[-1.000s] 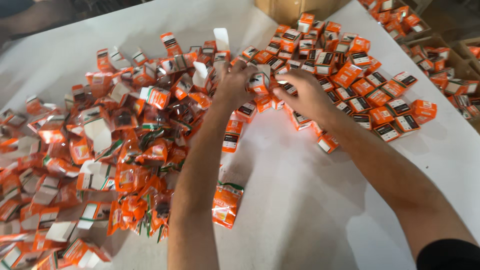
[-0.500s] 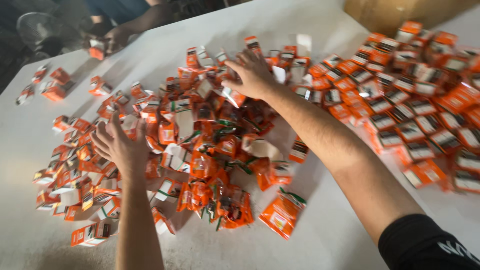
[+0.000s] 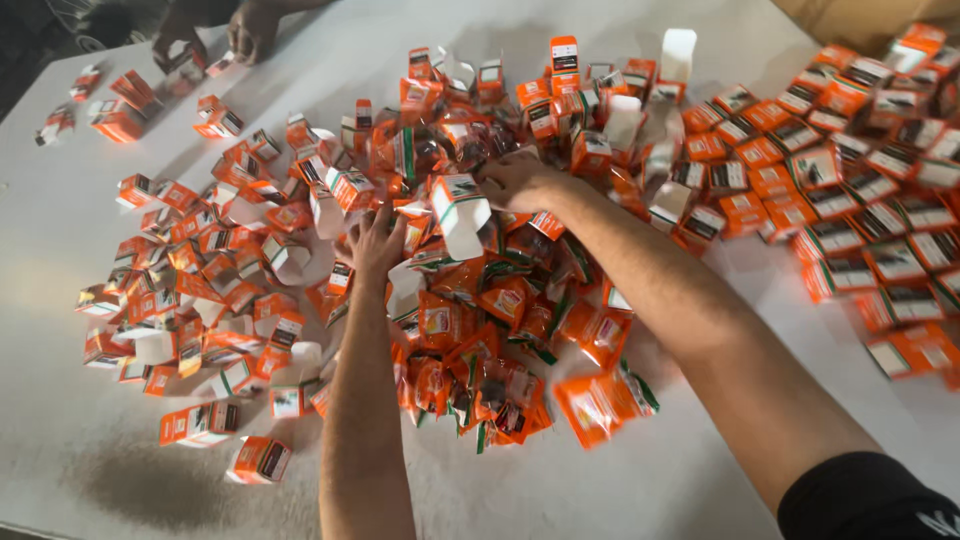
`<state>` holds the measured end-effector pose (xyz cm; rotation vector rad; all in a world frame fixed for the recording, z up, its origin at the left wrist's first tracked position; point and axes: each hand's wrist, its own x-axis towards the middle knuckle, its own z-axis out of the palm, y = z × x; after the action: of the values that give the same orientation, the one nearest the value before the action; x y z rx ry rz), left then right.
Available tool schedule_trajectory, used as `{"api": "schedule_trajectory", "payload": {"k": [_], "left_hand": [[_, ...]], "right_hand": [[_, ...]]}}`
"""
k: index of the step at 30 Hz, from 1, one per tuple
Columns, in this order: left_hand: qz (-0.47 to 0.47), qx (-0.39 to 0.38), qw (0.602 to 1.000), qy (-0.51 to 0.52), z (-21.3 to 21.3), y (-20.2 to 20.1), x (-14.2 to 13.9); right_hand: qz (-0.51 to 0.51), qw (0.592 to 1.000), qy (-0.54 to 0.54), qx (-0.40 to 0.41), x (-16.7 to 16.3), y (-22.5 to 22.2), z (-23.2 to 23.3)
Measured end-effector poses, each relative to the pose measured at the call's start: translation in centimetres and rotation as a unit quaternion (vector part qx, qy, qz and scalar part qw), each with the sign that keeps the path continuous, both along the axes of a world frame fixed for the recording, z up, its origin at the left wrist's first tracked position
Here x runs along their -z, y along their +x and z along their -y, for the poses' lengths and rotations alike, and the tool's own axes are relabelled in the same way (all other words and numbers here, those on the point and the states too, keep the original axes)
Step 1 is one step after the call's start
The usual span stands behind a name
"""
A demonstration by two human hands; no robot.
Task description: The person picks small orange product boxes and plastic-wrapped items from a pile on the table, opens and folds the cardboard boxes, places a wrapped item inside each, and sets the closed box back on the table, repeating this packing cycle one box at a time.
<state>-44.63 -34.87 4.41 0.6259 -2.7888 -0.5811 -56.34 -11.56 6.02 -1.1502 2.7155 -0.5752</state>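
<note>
Both hands deep in a heap of small orange cartons (image 3: 300, 250) and orange foil sachets (image 3: 500, 340) spread across a white table (image 3: 700, 480). Left hand (image 3: 375, 245), centre of frame, fingers spread flat on the boxes, holding nothing. Right hand (image 3: 515, 180), just right of it, curled into the pile beside an open white-ended carton (image 3: 460, 212); grip hidden, impossible to tell. Best handled by pinching a single carton clear of the sachets. Upper left, another person's hands (image 3: 215, 30) at work. Tidier closed cartons (image 3: 880, 200) at right.
</note>
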Motion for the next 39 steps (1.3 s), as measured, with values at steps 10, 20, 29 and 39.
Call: {"api": "schedule_trajectory", "payload": {"k": [10,20,29,39], "left_hand": [[-0.078,0.091,0.993,-0.014,-10.4,8.4,1.8],[-0.354,0.234,0.885,0.192,-12.3,23.7,-4.1],[-0.213,0.315,0.905,-0.189,-26.9,37.6,2.4],[-0.096,0.388,0.833,0.382,-36.9,48.2,5.6]], "right_hand": [[-0.089,0.996,-0.014,-0.027,1.0,12.3,-13.1],[-0.214,0.954,-0.159,0.136,-6.7,27.2,-32.2],[-0.234,0.961,0.067,0.134,1.0,41.5,-41.5],[-0.095,0.962,-0.244,0.079,2.8,55.0,-33.5]]}}
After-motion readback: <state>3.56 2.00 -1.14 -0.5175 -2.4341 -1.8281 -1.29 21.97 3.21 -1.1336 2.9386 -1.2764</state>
